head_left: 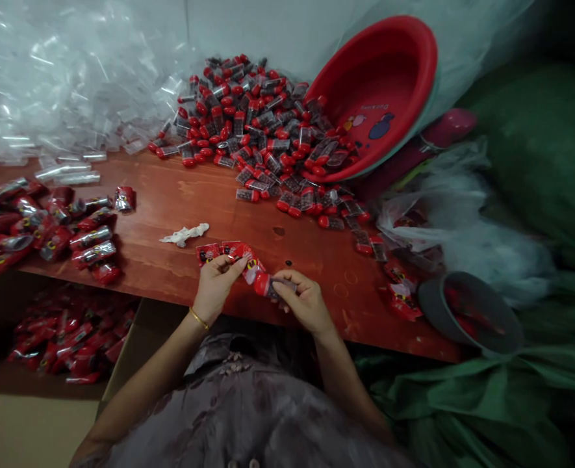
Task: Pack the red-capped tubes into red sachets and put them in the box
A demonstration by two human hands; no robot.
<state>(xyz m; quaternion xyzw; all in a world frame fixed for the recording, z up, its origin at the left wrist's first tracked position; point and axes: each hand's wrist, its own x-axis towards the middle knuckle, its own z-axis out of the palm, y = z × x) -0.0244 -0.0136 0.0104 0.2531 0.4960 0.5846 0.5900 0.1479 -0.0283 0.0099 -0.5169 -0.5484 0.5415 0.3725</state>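
Head view, your left hand [217,281] pinching a red wrapper [245,255], your right hand [303,300] gripping a red-capped capsule [264,284] (partly hidden by fingers), both at the desk's [248,221] near edge, capsule pile [268,136] spilling from tipped red basin [379,91] beyond.

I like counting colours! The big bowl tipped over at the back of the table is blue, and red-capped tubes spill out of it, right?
Not quite: the head view shows the bowl is red, not blue. It does lie tipped at the back of the table, with red-capped tubes spilling out of it.
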